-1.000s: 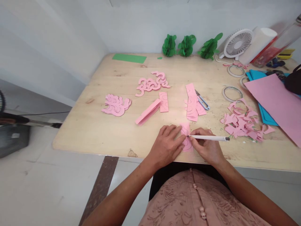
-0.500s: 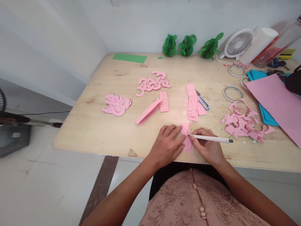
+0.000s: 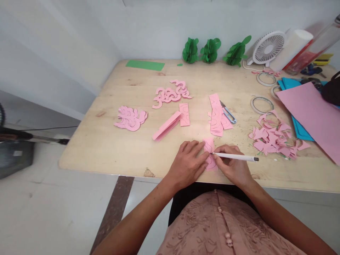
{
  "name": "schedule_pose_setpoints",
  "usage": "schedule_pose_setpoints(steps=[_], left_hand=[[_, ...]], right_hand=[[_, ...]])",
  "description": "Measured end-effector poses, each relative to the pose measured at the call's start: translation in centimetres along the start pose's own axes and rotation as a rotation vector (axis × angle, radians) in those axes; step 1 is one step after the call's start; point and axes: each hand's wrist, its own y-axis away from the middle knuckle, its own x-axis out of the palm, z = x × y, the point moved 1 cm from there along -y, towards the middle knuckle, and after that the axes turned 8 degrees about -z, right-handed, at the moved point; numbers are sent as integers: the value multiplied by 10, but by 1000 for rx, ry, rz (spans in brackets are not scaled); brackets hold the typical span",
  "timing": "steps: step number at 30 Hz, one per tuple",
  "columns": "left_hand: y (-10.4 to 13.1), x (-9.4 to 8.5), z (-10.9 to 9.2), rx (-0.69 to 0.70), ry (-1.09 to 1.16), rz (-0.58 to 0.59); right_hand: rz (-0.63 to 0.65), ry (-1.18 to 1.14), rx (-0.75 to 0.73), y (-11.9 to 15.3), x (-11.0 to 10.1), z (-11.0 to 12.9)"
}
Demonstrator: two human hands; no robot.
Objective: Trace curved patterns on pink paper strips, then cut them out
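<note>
At the bench's (image 3: 106, 152) near edge, the white pen (image 3: 236, 156) has its far end angled slightly closer to the body than in the earliest frame, a small swing that suggests a line being traced. The right hand's (image 3: 237, 171) fingers pinch it near the tip, over the curve-marked pink strip (image 3: 211, 164). The left hand's (image 3: 186, 165) fingers, slightly spread, press the strip flat between the hands. Otherwise, the marked pieces (image 3: 216, 118) beside the blue-handled snips (image 3: 230, 117) look unchanged.
</note>
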Motion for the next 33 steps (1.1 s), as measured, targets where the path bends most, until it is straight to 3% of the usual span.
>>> schedule_pose_setpoints(steps=[19, 33], left_hand=[[0, 0, 0, 3, -2, 7], [0, 0, 0, 0, 2, 17]], right_hand=[[-34, 19, -73, 2, -3, 1], [-23, 26, -38, 7, -9, 3]])
